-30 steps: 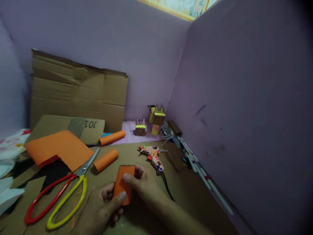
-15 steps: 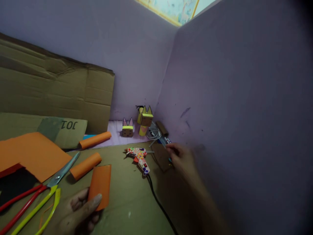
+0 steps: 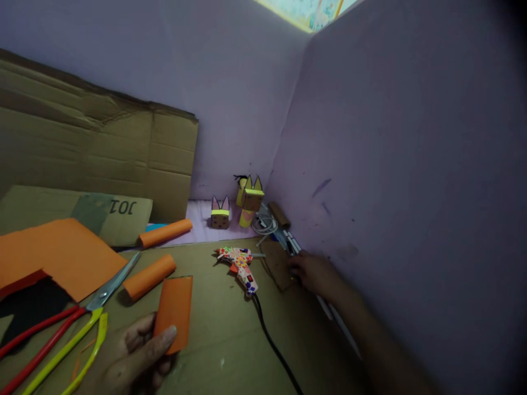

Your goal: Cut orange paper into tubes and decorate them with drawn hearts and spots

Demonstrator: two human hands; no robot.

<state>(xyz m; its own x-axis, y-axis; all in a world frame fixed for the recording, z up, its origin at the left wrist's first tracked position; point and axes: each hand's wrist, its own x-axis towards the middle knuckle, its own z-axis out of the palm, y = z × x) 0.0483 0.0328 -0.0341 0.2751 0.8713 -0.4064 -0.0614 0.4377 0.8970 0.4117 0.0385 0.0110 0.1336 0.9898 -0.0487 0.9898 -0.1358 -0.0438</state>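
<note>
My left hand [image 3: 142,351] is closed on a small orange paper piece [image 3: 176,314], thumb on its front face. At the right wall my right hand [image 3: 313,271] reaches down among pens and white sticks [image 3: 291,241]; its fingertips are bent together over a dark spot, and what they grip is too small to make out. Between the hands lies a floral glue gun [image 3: 241,266] with a black cord. Two orange paper rolls [image 3: 150,277] [image 3: 166,233] rest beyond my left hand.
Scissors [image 3: 101,296] with red and yellow handles lie at the left, beside an orange sheet [image 3: 61,255] and black paper [image 3: 37,307]. Cardboard figures [image 3: 220,218] [image 3: 252,200] and a coiled cable [image 3: 264,224] stand near the corner. Large cardboard [image 3: 123,142] leans on the back wall.
My right hand has moved slightly down and right, toward the wall, and its fingers now reach lower among the sticks. My left hand keeps the orange piece. The view has shifted a little.
</note>
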